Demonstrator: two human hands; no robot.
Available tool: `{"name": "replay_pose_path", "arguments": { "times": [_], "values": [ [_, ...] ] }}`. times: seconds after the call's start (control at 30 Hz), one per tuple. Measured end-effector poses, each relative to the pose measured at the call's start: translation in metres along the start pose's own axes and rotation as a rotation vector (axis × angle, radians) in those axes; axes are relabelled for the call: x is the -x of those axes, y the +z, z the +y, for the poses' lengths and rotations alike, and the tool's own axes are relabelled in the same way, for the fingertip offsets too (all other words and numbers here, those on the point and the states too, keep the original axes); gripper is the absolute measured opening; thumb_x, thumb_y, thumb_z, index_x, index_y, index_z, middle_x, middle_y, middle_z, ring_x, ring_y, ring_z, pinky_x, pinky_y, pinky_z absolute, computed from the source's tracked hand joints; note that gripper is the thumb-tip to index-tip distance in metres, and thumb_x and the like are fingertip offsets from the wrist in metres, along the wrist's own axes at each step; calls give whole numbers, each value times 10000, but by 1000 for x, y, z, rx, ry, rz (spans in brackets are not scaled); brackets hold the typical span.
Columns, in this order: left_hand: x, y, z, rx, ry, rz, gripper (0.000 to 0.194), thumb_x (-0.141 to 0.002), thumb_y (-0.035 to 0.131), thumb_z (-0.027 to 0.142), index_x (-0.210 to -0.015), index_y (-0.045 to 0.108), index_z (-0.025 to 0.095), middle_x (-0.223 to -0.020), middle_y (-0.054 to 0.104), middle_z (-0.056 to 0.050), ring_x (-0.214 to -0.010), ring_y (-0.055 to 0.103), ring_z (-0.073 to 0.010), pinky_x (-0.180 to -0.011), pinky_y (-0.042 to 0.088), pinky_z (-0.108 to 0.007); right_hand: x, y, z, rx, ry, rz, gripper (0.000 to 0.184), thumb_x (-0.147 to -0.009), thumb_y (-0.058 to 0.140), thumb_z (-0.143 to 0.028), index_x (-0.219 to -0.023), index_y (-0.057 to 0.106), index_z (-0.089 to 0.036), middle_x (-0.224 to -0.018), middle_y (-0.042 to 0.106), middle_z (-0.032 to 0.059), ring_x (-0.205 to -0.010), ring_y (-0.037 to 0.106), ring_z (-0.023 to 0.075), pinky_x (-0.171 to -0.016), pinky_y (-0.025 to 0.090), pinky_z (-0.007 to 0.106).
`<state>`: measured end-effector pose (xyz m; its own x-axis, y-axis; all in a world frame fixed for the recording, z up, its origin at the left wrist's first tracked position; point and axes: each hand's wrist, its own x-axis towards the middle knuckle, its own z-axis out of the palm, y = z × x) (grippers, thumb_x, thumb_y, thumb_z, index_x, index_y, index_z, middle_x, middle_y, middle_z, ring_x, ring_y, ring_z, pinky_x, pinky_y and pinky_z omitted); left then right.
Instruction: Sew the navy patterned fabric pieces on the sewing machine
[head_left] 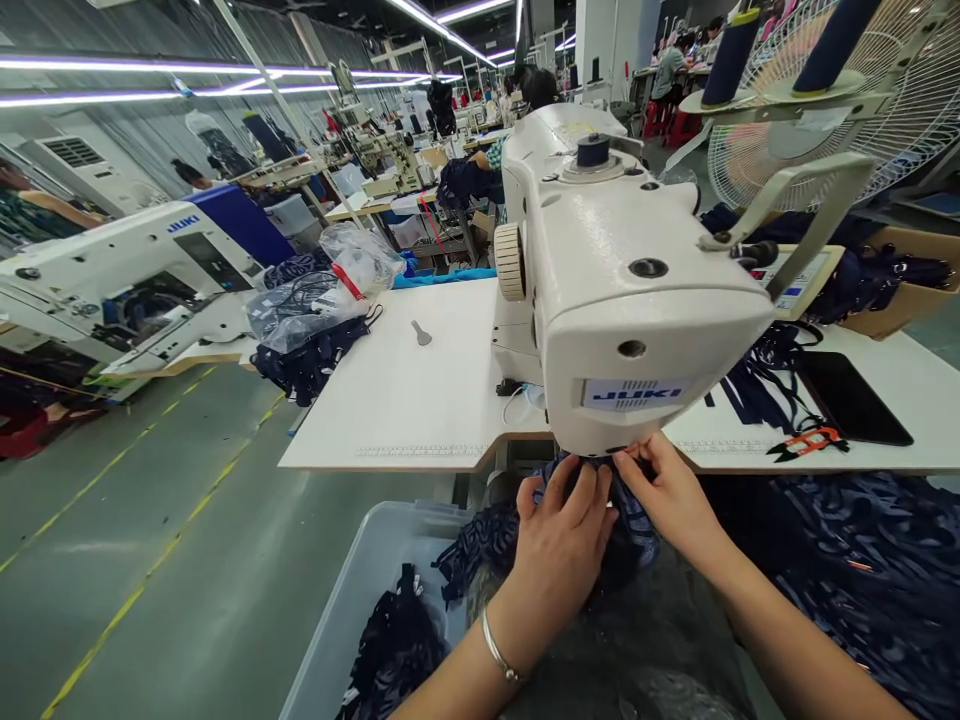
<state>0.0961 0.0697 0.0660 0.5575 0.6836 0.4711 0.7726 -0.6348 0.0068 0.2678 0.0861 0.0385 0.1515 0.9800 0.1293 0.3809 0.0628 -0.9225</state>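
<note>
A white JUKI sewing machine (630, 260) stands right in front of me, its head overhanging the table's front edge. Beneath the head is a navy patterned garment (637, 525), partly covered by my hands. My left hand (562, 535), with a bangle at the wrist, curves over the garment with fingers bent onto the cloth. Just under the head's lower right edge, my right hand (671, 490) pinches the garment's edge between thumb and fingers. The needle area is hidden behind the head and fingers.
Orange-handled thread snips (808, 442) and a black tablet-like slab (855, 396) lie on the right tabletop. A small grey metal piece (421, 333) rests on the left. A plastic bin (330, 625) with navy garments stands below left; bagged garments (300, 310) lie beyond the table's left edge.
</note>
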Motion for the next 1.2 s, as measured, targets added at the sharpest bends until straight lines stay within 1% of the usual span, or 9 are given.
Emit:
{"name": "replay_pose_path", "arguments": {
  "times": [0.23, 0.47, 0.57, 0.67, 0.77, 0.87, 1.0, 1.1, 1.2],
  "values": [
    [0, 2, 1, 26, -19, -2, 345, -1023, 403, 292, -1344, 503, 214, -1273, 622, -29, -1242, 502, -190, -981, 322, -403, -3, -1, -3, 24, -11, 14, 191, -938, 498, -428, -920, 489, -238, -815, 606, 11, -764, 606, 189, -670, 462, 291],
    [0, 3, -1, 33, -8, -14, 348, -1035, 363, 283, -1349, 499, 216, -1284, 619, -39, -1247, 496, -186, -992, 299, -397, -1, -2, -6, 23, 23, 3, 233, -939, 495, -467, -986, 503, -239, -859, 624, 21, -812, 620, 200, -673, 467, 285],
    [1, 3, -1, 38, -10, -8, 348, -1037, 358, 285, -1349, 497, 218, -1288, 617, -28, -1248, 492, -182, -995, 300, -400, -1, -1, -3, 24, 30, 9, 245, -935, 500, -483, -968, 503, -240, -861, 619, 17, -820, 618, 201, -698, 468, 290],
    [2, 3, 0, 30, -22, 9, 343, -1037, 357, 289, -1341, 502, 225, -1280, 622, -14, -1236, 497, -172, -990, 320, -394, -2, -4, 1, 50, 12, -10, 264, -936, 496, -498, -917, 514, -236, -829, 614, 14, -771, 602, 193, -676, 466, 283],
    [3, 5, 0, 12, -32, 39, 340, -1036, 350, 301, -1315, 530, 226, -1244, 637, -17, -1185, 528, -180, -964, 366, -382, -4, -15, 9, 108, -39, -79, 277, -941, 492, -494, -895, 563, -231, -841, 635, 22, -792, 602, 199, -719, 470, 292],
    [3, 6, -2, -5, -18, 48, 347, -1028, 366, 304, -1317, 532, 205, -1226, 635, -28, -1147, 543, -203, -956, 412, -379, -6, -33, 20, 167, -83, -153, 291, -931, 502, -495, -882, 614, -231, -881, 661, 32, -845, 613, 215, -761, 475, 300],
    [4, 4, -4, -28, 49, -2, 368, -1017, 392, 307, -1325, 523, 154, -1247, 603, -61, -1162, 532, -231, -973, 457, -357, -4, -60, 38, 243, -99, -173, 322, -882, 551, -540, -836, 632, -232, -815, 659, 28, -783, 619, 217, -730, 492, 294],
    [5, 1, -5, -25, 42, -24, 439, -1015, 368, 414, -1317, 527, 139, -1251, 596, -70, -1164, 531, -244, -979, 472, -351, -1, -77, 51, 312, -121, -162, 326, -851, 595, -559, -881, 643, -239, -861, 672, 34, -822, 630, 226, -767, 499, 294],
    [7, -1, -3, 32, 37, -25, 662, -962, 290, 625, -1350, 502, 132, -1261, 601, -82, -1193, 516, -273, -974, 478, -370, 3, -91, 65, 375, -130, -185, 341, -846, 601, -575, -857, 628, -236, -833, 664, 32, -797, 630, 223, -753, 504, 292]
  ]
}}
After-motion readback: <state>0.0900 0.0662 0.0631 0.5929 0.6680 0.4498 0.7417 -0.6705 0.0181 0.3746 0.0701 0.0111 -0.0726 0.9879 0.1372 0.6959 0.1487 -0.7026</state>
